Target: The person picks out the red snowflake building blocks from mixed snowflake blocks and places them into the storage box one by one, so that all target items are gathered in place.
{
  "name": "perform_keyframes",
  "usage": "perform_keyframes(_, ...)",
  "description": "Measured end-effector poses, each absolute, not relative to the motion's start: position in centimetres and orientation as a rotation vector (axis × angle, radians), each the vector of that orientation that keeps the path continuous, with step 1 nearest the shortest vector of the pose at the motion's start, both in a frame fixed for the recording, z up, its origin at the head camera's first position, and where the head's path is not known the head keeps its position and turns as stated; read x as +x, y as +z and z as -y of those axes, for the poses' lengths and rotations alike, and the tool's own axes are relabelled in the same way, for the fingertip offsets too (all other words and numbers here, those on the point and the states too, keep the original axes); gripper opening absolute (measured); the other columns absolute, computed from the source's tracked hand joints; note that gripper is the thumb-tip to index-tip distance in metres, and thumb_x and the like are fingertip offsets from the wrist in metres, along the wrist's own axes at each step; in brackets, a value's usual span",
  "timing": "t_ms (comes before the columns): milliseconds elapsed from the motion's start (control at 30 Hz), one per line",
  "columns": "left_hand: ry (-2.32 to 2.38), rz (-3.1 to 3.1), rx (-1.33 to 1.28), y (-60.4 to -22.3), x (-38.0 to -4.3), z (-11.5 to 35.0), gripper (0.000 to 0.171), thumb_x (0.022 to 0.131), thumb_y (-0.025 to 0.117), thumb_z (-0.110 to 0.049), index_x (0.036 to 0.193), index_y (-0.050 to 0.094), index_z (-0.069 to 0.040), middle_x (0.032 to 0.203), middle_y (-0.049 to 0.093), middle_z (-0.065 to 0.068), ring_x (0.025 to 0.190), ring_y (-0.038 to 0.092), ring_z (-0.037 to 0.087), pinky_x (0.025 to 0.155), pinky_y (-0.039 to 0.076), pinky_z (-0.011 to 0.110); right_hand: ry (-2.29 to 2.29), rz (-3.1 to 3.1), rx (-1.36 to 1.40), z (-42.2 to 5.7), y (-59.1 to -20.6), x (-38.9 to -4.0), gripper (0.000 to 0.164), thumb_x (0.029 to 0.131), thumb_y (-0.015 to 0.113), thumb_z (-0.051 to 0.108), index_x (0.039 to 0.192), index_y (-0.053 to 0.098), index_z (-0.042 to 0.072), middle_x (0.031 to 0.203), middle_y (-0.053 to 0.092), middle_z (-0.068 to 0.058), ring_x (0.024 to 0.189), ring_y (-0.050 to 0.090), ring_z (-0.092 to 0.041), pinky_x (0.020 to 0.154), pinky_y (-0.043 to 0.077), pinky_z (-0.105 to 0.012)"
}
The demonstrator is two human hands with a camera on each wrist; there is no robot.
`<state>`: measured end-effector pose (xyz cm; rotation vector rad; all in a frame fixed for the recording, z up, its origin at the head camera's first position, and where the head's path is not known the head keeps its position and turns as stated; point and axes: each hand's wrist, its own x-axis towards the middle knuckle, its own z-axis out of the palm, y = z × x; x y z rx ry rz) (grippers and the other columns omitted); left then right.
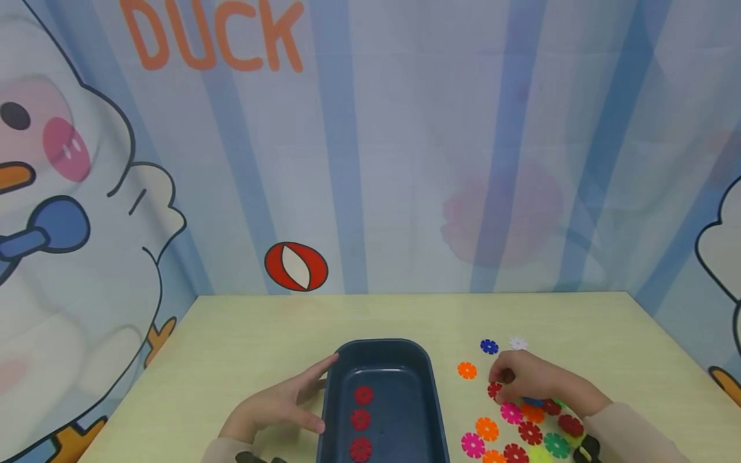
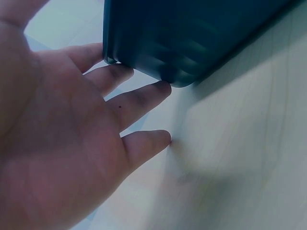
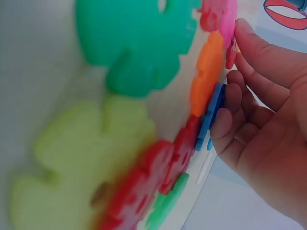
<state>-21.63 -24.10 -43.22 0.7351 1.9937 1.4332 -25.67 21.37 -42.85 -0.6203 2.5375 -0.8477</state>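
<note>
My left hand [image 1: 278, 405] is at the left side of a dark blue tray [image 1: 405, 411], with straight, spread fingers touching its wall. In the left wrist view those fingertips meet the tray's outer side [image 2: 158, 43]. Three red notched plastic discs [image 1: 361, 420] lie in a column inside the tray. To the right, my right hand [image 1: 529, 374] pinches another red notched disc [image 1: 494, 390] between thumb and index finger, at the pile's far edge. The right wrist view shows this red disc [image 3: 231, 52] edge-on by the thumb. A blue disc [image 3: 211, 115] lies beside the other curled fingers.
Around and below the right hand are loose notched discs in several colours, among them a green disc [image 1: 557, 445] and a pink disc [image 1: 473, 444]. An orange disc [image 1: 467, 370], a dark blue disc [image 1: 489, 346] and a white disc [image 1: 518, 343] lie farther out. A printed curtain [image 1: 405, 161] hangs behind the table [image 1: 260, 334].
</note>
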Motion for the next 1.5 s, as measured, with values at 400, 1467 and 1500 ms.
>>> perform_keyframes(400, 1.436, -1.986, 0.746, -43.31, -21.67, 24.08, 0.103, 0.083, 0.076, -0.023, 0.156, 0.004, -0.015, 0.162, 0.003, 0.014, 0.144, 0.011, 0.045, 0.113, 0.014, 0.058, -0.83, -2.492, -0.672, -21.22, -42.89, -25.92, 0.018, 0.08, 0.077, 0.009, 0.088, 0.061, 0.008, 0.078, 0.053, -0.001, 0.074, 0.048, -0.018, 0.063, 0.042, -0.024)
perform_keyframes(1467, 1.446, -1.969, 0.753, -43.38, -21.71, 24.08, 0.103, 0.083, 0.075, -0.021, 0.156, 0.003, -0.015, 0.162, 0.003, 0.014, 0.145, 0.011, 0.045, 0.113, 0.015, 0.054, -0.853, -2.573, -0.783, -21.0, -42.19, -26.08, 0.012, 0.086, 0.065, -0.001, 0.081, 0.065, 0.01, 0.073, 0.058, 0.004, 0.064, 0.049, -0.012, 0.058, 0.045, -0.023)
perform_keyframes(1500, 1.446, -1.97, 0.749, -43.38, -21.71, 24.08, 0.103, 0.083, 0.075, -0.021, 0.156, 0.003, -0.015, 0.162, 0.004, 0.014, 0.145, 0.011, 0.044, 0.113, 0.015, 0.054, -0.849, -2.574, -0.787, -20.98, -42.04, -26.12, 0.012, 0.086, 0.064, -0.001, 0.08, 0.065, 0.01, 0.073, 0.058, 0.004, 0.063, 0.048, -0.011, 0.058, 0.045, -0.023)
